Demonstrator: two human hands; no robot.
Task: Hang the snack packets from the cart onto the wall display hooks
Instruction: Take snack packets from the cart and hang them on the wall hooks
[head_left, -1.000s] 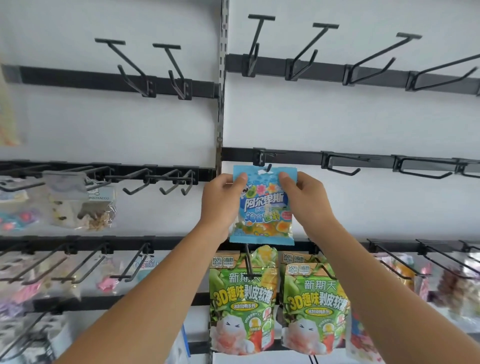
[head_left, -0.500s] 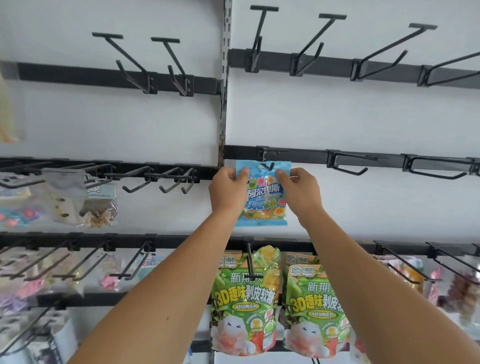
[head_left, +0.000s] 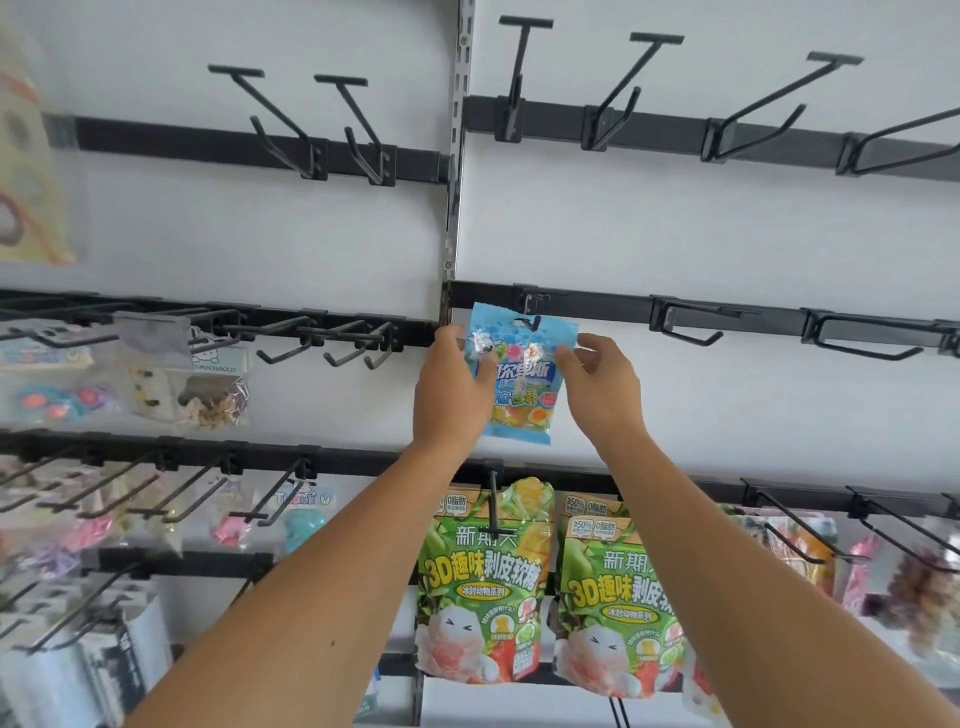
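A light blue snack packet (head_left: 522, 384) hangs tilted on the leftmost black hook (head_left: 532, 312) of the middle right rail, the hook tip showing through its top hole. My left hand (head_left: 452, 389) holds the packet's left edge with thumb over its front. My right hand (head_left: 597, 384) pinches the packet's right edge with fingertips. The cart is out of view.
Two green snack bags (head_left: 483, 582) (head_left: 613, 603) hang on the rail below my arms. Bare hooks (head_left: 685, 325) (head_left: 857, 338) run to the right on the same rail, and more hooks (head_left: 519, 78) jut from the top rail. Small toy packets (head_left: 187, 384) hang at left.
Both hands have lifted the blue packet up and pushed it further onto the hook; its top edge now sits at the rail and the packet tilts. My hands have slid lower on its sides.
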